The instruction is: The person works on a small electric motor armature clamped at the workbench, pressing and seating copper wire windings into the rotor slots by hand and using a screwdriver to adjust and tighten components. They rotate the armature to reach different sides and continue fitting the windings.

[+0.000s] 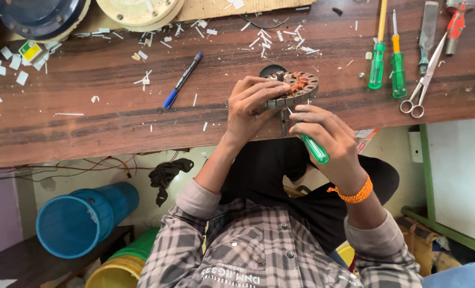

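The left hand [251, 104] has its fingers closed around a round motor stator [296, 88] with copper windings, holding it at the tabletop [88, 106] edge. The right hand [325, 130], at four o'clock from the stator, grips a green-handled screwdriver [313, 148], tip against the stator. Scissors [421, 85] lie at three o'clock, a blue marker [181, 81] at nine.
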`<state>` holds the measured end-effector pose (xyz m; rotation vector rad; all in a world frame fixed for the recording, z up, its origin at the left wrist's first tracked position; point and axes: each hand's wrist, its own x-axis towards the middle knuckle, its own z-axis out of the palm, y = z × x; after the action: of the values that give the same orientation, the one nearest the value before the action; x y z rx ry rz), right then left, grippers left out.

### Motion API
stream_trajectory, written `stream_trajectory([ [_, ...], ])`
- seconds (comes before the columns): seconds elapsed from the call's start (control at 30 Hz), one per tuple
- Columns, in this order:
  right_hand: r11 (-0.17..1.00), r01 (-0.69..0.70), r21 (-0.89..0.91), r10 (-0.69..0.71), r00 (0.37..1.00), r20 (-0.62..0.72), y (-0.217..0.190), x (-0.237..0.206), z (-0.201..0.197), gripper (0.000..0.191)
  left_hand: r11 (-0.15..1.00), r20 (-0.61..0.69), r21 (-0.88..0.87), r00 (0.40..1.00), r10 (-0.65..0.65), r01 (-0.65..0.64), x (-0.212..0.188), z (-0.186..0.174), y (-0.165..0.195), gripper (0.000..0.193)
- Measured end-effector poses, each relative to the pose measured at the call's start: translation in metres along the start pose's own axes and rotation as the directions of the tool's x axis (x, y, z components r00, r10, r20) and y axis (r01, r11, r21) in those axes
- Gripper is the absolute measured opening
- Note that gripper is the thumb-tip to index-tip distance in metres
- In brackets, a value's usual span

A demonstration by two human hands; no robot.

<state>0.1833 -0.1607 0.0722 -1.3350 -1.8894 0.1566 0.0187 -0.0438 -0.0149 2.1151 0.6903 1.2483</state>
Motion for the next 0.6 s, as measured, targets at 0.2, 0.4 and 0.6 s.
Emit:
stream_trajectory([
  [0.2, 1.000, -0.017, 0.019, 0.017, 1.000, 0.001, -0.004, -0.002, 0.004, 0.027, 0.999, 0.006, -0.030, 1.000, -0.023, 0.023, -0.002, 0.002, -0.006, 0.046],
  [0.4, 0.995, -0.069, 0.071, 0.077, 0.990, -0.121, -0.015, -0.009, 0.028, 0.027, 0.999, -0.017, -0.010, 0.999, -0.032, 0.032, -0.003, 0.004, -0.005, 0.045],
  [0.6, 0.979, -0.091, 0.182, 0.122, 0.978, -0.168, 0.001, -0.019, 0.029, 0.024, 0.997, -0.028, -0.070, 0.999, -0.016, 0.014, -0.001, 0.005, -0.007, 0.043],
])
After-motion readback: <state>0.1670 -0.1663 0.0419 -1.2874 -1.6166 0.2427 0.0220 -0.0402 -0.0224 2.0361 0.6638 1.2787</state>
